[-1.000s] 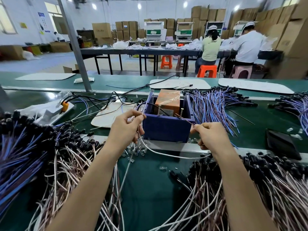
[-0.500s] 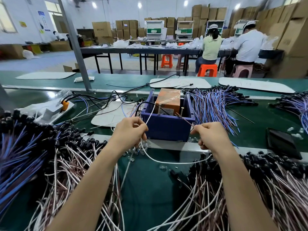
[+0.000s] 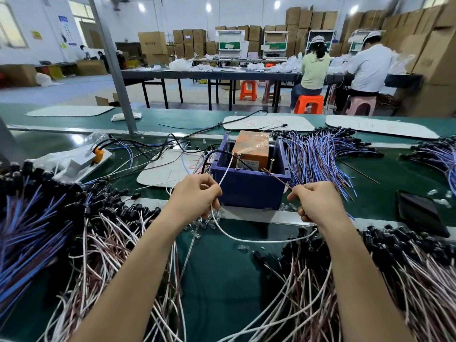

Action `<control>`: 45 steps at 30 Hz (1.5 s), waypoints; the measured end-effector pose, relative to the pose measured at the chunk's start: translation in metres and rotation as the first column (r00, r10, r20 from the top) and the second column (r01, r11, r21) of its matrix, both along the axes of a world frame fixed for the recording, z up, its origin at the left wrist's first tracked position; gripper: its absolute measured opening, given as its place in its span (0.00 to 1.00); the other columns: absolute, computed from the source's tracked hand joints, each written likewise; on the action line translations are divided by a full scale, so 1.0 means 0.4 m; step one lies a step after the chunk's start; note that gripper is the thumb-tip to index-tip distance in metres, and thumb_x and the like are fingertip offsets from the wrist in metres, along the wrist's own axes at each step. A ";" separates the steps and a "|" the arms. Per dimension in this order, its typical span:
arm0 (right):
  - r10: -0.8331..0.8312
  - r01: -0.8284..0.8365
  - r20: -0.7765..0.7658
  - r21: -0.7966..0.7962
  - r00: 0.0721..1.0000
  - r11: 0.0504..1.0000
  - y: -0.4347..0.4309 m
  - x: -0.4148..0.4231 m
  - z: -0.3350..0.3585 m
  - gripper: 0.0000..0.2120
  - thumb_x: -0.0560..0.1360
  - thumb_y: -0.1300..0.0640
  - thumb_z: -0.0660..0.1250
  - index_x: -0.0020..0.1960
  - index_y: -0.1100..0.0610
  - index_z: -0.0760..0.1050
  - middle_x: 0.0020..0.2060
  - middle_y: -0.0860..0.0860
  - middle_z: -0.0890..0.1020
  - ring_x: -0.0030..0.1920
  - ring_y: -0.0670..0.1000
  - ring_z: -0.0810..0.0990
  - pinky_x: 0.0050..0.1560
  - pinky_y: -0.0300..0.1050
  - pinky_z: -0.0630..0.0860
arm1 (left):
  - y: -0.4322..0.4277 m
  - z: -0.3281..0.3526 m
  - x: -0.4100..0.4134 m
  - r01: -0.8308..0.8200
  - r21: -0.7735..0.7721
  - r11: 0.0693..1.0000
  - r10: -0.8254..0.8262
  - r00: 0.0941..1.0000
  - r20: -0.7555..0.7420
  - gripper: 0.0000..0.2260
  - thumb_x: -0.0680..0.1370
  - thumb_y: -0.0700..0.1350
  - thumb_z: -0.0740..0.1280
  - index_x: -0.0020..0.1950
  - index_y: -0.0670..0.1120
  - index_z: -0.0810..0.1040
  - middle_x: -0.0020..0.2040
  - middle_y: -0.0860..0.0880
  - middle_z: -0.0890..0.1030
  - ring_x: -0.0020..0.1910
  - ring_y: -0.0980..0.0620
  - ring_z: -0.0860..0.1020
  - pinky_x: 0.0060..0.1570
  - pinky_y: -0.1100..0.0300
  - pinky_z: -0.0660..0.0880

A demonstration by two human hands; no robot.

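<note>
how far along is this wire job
Done: cannot tell which wires are finished; a near-left heap and a near-right heap of black-tipped wires lie alongside.
In hand: the left hand and right hand grip one white wire, which sags before the blue bin.
To do: likely much of those heaps.

— Can you read anything on your counter (image 3: 222, 280)?
— No. The print on your orange box (image 3: 251, 149) is too small, the red scrawl on the white mat (image 3: 237, 122) is illegible, and the wall poster (image 3: 64, 29) and the carton (image 3: 152, 42) are blurred.

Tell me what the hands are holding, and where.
One white wire: left hand grips it partway along, right hand near its other end; slack sags between.
</note>
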State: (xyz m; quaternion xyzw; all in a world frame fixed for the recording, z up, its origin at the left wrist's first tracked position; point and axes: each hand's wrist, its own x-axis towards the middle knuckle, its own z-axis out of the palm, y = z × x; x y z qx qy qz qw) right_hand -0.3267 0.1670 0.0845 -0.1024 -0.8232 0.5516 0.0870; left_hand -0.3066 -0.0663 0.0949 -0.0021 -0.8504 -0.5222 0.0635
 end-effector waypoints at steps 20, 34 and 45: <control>0.023 -0.014 0.116 -0.075 0.993 0.997 -0.014 -0.026 -0.046 0.13 0.75 0.66 0.61 0.33 0.63 0.77 0.15 0.49 0.71 0.16 0.46 0.69 0.20 0.35 0.67 | 0.022 -0.038 -0.012 0.021 -0.032 0.999 -0.019 0.999 0.043 0.06 0.75 0.36 0.64 0.38 0.41 0.76 0.26 0.50 0.79 0.19 0.52 0.70 0.23 0.63 0.70; 0.050 -0.041 0.121 -0.078 0.991 0.996 -0.014 -0.013 -0.034 0.13 0.75 0.66 0.61 0.35 0.63 0.78 0.25 0.54 0.73 0.20 0.48 0.70 0.21 0.37 0.68 | 0.041 -0.060 -0.012 0.026 -0.071 0.997 -0.022 0.998 0.058 0.06 0.75 0.35 0.63 0.40 0.39 0.77 0.26 0.50 0.80 0.19 0.51 0.71 0.22 0.65 0.69; 0.048 -0.040 0.110 -0.077 0.993 0.996 -0.012 -0.020 -0.041 0.14 0.76 0.64 0.61 0.34 0.62 0.78 0.24 0.52 0.73 0.21 0.48 0.71 0.22 0.37 0.68 | 0.045 -0.060 -0.012 0.003 -0.020 1.000 -0.002 0.998 0.058 0.07 0.76 0.35 0.63 0.39 0.41 0.76 0.26 0.49 0.80 0.18 0.55 0.69 0.21 0.66 0.69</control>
